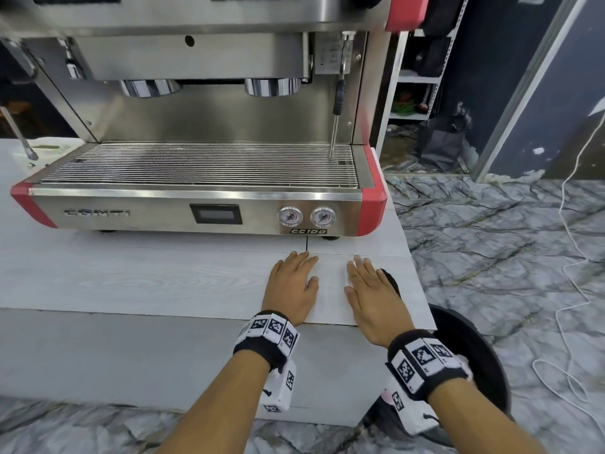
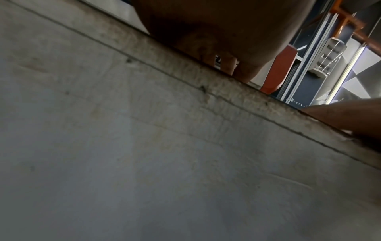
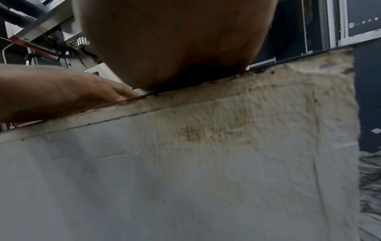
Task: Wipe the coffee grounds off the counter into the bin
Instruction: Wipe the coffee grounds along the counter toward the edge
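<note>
Both hands lie flat, palms down, side by side on the white counter [image 1: 163,276] near its right end. The left hand [image 1: 294,283] has straight fingers and holds nothing. The right hand [image 1: 368,290] is flat too; a thin white edge [image 1: 347,273] shows beside its index finger, and I cannot tell what it is. A dark patch [image 1: 391,281], seemingly coffee grounds, lies just right of the right hand near the counter's edge. A round black bin [image 1: 474,362] stands on the floor below that corner. The wrist views show only the palm heels [image 2: 226,24] [image 3: 175,40] over the counter's front edge.
A steel and red espresso machine [image 1: 203,191] fills the counter behind the hands, its steam wand [image 1: 337,126] hanging over the drip tray. A white cable [image 1: 569,283] trails over the marble floor at right. Shelves and a dark bag [image 1: 442,145] stand beyond.
</note>
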The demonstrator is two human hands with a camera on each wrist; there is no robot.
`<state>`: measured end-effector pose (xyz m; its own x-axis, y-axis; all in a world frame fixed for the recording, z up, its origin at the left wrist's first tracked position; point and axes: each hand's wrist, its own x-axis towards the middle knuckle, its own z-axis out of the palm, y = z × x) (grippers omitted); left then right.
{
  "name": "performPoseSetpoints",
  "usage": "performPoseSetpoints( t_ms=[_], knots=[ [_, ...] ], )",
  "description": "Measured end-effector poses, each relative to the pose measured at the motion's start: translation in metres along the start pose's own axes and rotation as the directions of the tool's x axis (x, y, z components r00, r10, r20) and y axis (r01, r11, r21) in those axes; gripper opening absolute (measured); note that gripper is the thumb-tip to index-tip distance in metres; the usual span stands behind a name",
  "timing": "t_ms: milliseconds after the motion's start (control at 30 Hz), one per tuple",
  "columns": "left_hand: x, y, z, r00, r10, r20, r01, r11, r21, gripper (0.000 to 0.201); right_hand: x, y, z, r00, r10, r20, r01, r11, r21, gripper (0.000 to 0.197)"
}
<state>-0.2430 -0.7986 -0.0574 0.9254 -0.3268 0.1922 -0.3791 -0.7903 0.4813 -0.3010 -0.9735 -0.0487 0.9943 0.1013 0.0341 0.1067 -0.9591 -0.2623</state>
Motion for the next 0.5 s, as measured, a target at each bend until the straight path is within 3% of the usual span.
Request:
performPoseSetpoints(
  t_ms=[233, 367, 500],
  knots=[
    [0.004, -0.005, 0.006, 1.0, -0.011, 0.011, 0.011, 0.999, 0.045, 0.047, 0.018, -0.024, 0.018, 0.997, -0.06, 0.047, 0.062, 0.997, -0.045, 0.081],
    [0.004, -0.006, 0.007, 1.0, -0.028, 0.009, 0.027, 0.999, 0.025, 0.047, 0.02, -0.012, 0.019, 0.999, -0.053, 0.004, 0.053, 0.998, -0.044, 0.076],
    [0.003, -0.004, 0.007, 0.999, -0.039, 0.001, 0.039, 0.999, 0.015, 0.046, 0.018, 0.008, 0.011, 0.999, -0.006, 0.044, 0.009, 0.997, -0.081, 0.081]
  ],
)
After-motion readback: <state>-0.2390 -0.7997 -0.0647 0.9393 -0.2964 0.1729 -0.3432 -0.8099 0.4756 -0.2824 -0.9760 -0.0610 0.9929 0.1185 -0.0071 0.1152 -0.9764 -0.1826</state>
